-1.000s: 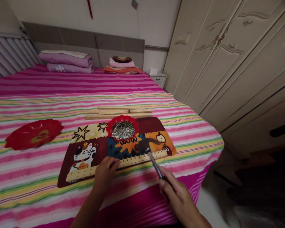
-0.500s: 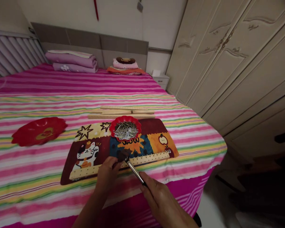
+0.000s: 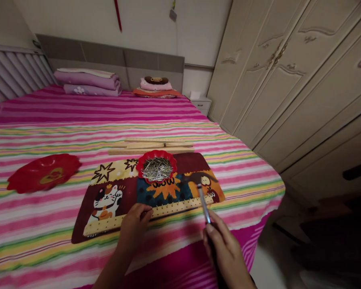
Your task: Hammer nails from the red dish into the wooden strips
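Note:
A pale wooden strip (image 3: 108,222) with rows of small holes lies across the near part of a patterned mat (image 3: 81,212). Thin nails (image 3: 180,204) stand in a row along its right half. At the left end of that row, my left hand (image 3: 136,220) is closed in a pinch on the strip, on what looks like a nail mostly hidden by the fingers. My right hand (image 3: 224,245) grips a hammer (image 3: 203,202) by its dark handle. The hammer's head is raised over the mat's right side, smeared by motion. Behind the strip, a red scalloped bowl (image 3: 140,170) holds many loose nails (image 3: 158,168).
Several more wooden strips (image 3: 150,151) lie beyond the mat. A red tray (image 3: 43,172) rests on the striped bedspread (image 3: 108,132) at the left. Folded bedding (image 3: 87,82) is stacked by the headboard. A wardrobe (image 3: 258,80) stands right of the bed.
The hammer swung left and down to my left fingertips half a second ago, and is now raised back to the right. My left hand has stayed on the strip.

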The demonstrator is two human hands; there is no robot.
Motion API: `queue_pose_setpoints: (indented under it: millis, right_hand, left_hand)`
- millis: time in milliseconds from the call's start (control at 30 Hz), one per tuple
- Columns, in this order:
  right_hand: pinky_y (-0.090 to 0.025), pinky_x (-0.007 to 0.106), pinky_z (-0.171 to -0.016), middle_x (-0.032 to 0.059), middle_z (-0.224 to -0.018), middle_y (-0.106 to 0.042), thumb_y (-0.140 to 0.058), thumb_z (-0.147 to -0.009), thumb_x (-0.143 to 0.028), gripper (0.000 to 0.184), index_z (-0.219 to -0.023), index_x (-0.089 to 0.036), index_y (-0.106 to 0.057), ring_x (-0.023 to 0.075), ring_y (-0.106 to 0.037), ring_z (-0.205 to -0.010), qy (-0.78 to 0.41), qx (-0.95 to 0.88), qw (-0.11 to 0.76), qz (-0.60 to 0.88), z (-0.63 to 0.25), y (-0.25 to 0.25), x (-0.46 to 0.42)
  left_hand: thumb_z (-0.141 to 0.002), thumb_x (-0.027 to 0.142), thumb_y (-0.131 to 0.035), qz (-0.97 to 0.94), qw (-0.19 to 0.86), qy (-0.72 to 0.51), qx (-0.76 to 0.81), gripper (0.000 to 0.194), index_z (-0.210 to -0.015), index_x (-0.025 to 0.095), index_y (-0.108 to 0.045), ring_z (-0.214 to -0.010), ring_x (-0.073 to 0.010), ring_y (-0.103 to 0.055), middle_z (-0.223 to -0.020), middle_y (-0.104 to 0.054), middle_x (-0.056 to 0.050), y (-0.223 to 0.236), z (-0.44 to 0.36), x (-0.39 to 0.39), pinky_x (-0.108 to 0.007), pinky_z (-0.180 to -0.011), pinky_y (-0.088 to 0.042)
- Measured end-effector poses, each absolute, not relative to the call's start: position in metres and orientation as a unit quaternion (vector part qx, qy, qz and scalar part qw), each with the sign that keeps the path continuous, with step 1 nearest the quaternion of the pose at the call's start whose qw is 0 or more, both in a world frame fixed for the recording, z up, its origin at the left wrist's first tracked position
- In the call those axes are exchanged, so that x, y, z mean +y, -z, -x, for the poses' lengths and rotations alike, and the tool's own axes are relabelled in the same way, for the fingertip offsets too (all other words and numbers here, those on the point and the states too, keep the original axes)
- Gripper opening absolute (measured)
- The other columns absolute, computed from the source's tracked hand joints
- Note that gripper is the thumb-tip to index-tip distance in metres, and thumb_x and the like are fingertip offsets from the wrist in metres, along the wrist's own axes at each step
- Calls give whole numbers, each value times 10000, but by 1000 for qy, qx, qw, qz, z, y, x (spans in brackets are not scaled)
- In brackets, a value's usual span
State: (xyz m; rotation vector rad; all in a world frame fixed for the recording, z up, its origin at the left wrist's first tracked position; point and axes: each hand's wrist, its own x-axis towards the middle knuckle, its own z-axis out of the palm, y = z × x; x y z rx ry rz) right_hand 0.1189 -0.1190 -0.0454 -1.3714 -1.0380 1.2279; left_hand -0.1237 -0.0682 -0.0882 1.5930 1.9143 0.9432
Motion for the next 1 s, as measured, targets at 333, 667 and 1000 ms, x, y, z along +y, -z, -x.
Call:
queue_pose_setpoints:
  millis: [333, 667, 1000]
  right_hand:
    - [-309, 157, -281, -85, -531, -517, -714, -636, -421, 408, -921, -233, -491, 76, -397, -356, -558, -117, 642, 513, -161, 119, -100]
    - [-293, 142, -262, -92, -537, -495, -701, -673, -429, 375, -895, -237, -467, 62, -376, -344, -587, -108, 646, 476, -165, 140, -99]
    - [-295, 146, -258, -88, -539, -501, -697, -685, -423, 355, -868, -232, -461, 63, -382, -339, -591, -109, 649, 466, -166, 143, -99]
  left_hand:
    - [-773, 325, -456, -620, 85, -329, 707, 252, -868, 206, -657, -854, -190, -615, -901, -681, -44, 67, 146, -24, -303, -772, -475]
    - [-754, 164, -447, -700, -6, -26, 714, 267, -808, 170, -708, -882, -268, -615, -894, -675, -137, 37, 122, 49, -360, -758, -447]
    - [-780, 190, -425, -701, 22, -53, 711, 251, -776, 157, -674, -798, -204, -621, -832, -670, -115, 39, 137, 52, -274, -712, -423]
